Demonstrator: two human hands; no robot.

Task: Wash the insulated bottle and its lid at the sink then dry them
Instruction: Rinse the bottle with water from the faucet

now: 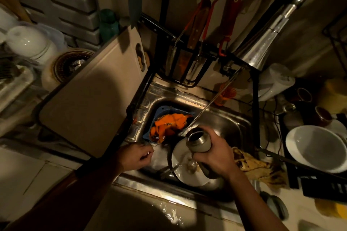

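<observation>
The right hand (216, 154) is clamping its grip round the insulated bottle (200, 144) over the sink (225, 124), the bottle's open mouth jutting beyond the fingers. The left hand (138, 156) is curling at the sink's left rim; I cannot tell whether its grip is holding anything.

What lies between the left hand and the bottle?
The head view shows wet steel of the sink and the left part of a white plate lying in it, between the left hand and the bottle.
</observation>
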